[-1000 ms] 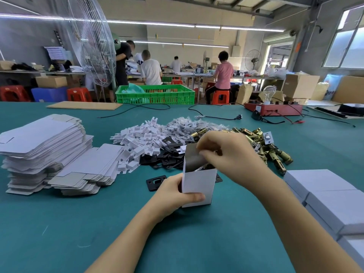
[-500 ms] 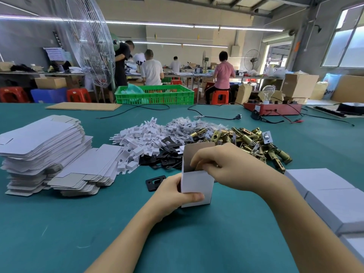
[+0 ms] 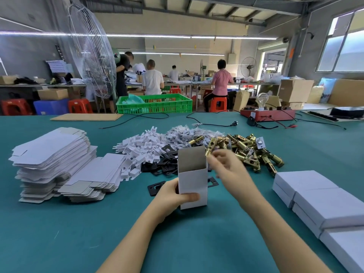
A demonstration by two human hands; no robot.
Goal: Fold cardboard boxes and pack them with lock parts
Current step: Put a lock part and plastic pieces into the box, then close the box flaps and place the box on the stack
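Note:
An upright white cardboard box [image 3: 194,184] stands on the green table [image 3: 78,233] with its top flap raised. My left hand [image 3: 169,196] grips its lower left side, thumb across the front. My right hand [image 3: 231,170] is blurred, just right of the box top; its fingers are loosely spread and their tips are at a brass latch [image 3: 210,146] on the edge of the brass latch pile [image 3: 250,152]. Behind the box lie black plates [image 3: 163,166] and white plastic pieces [image 3: 141,146].
Flat unfolded boxes [image 3: 49,154] are stacked at the left. Closed white boxes [image 3: 315,194] sit at the right. One black plate [image 3: 155,187] lies beside my left hand. Cables, a red tester [image 3: 267,115] and a green crate [image 3: 155,105] are at the far edge.
My right hand has come out of the box opening and moved right and back toward the brass latches. My left hand and the box have stayed in place.

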